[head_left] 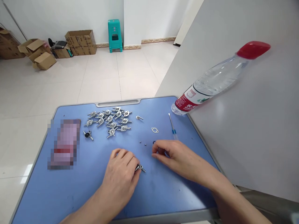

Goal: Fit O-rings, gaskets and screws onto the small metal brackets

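My left hand [122,169] is closed around a small metal valve [140,168], whose pipe end sticks out past the thumb. To its right, my right hand [171,152] is curled into a pinch just above the table; whatever lies between the fingertips is hidden. A bit of a dark blue ring [154,142] shows beside its index finger. Two tiny screws [142,143] lie between the hands. Farther back are a flat metal plate with holes [154,130] and a small lever [139,118]. A screwdriver [173,126] lies beyond my right hand, its handle partly covered.
Several similar valves [112,125] are grouped at the back of the blue table [88,193], one with a black face [87,134] set apart. A blurred-out flat object [65,144] lies left. A water bottle [210,81] stands at the back right against a grey panel [261,124].
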A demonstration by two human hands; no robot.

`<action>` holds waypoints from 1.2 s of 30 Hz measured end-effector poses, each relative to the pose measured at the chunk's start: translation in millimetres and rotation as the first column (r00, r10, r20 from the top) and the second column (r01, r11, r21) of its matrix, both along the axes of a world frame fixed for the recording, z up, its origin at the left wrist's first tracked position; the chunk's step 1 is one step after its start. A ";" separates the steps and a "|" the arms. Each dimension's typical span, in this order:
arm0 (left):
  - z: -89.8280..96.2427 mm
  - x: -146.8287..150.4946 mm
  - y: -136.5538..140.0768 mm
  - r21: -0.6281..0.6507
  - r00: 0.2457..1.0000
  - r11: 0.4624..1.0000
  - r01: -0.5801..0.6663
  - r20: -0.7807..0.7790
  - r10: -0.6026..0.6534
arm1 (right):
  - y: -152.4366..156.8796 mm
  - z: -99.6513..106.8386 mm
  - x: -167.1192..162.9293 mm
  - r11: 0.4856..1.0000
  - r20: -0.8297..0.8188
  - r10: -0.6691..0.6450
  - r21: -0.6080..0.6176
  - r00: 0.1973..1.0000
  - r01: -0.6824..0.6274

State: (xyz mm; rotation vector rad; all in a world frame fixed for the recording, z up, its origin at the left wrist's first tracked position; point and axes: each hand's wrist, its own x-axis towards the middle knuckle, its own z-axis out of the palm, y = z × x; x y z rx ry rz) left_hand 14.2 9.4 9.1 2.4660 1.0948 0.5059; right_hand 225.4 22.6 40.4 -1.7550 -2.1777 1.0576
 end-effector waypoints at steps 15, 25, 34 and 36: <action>-0.6 1.1 0.2 0.015 0.999 1.000 -0.017 0.050 0.016 | 7.4 -29.7 0.3 0.930 0.012 -0.015 0.366 1.000 0.010; -1.4 -0.3 -0.5 0.025 1.000 1.000 -0.015 0.012 0.014 | 12.3 -34.9 -5.7 0.939 0.133 0.024 0.338 0.991 -0.068; -2.3 -0.3 -0.3 0.030 1.000 0.999 -0.012 0.017 0.011 | 10.9 -33.9 -6.6 0.936 0.141 0.062 0.335 0.988 -0.107; -2.5 -0.4 -0.3 0.027 1.000 1.000 -0.013 0.016 0.012 | 10.9 -34.3 -6.7 0.934 0.140 0.067 0.338 0.988 -0.112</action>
